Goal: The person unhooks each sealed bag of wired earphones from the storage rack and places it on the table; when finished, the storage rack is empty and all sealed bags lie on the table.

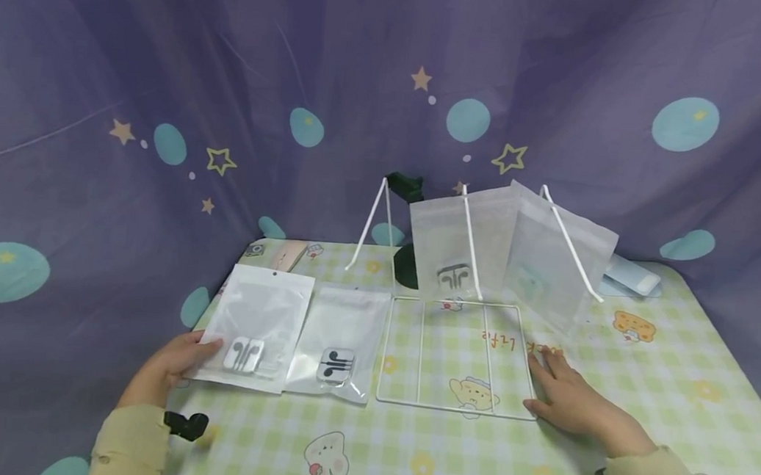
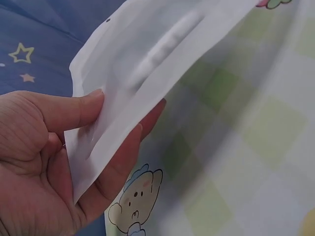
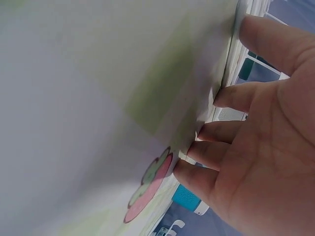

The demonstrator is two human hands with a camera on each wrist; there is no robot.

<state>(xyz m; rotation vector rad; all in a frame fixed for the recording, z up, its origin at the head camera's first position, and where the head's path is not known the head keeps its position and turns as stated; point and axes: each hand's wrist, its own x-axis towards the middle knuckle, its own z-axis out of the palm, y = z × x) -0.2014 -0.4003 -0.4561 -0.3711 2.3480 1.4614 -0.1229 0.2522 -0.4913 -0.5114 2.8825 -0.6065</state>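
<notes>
My left hand (image 1: 176,361) pinches the lower left edge of a white zip bag (image 1: 263,306), thumb in front and fingers behind. Inside the bag lies a packed set of earphones (image 1: 243,354); in the left wrist view the bag (image 2: 115,110) is tilted up off the cloth. Beside it a second zip bag (image 1: 355,317) with earphones (image 1: 336,367) lies on the table. My right hand (image 1: 574,402) has its fingers spread, fingertips down at the right side of a white wire display rack (image 1: 454,409). Two frosted bags (image 1: 437,230) hang on the rack's prongs.
A light-blue box (image 1: 632,276) lies at the back right, behind the hanging bags. A pinkish flat item (image 1: 289,255) is at the back left. Something dark green (image 1: 406,267) stands behind the rack. The checked tablecloth (image 1: 365,457) ends at a purple curtain (image 1: 366,60).
</notes>
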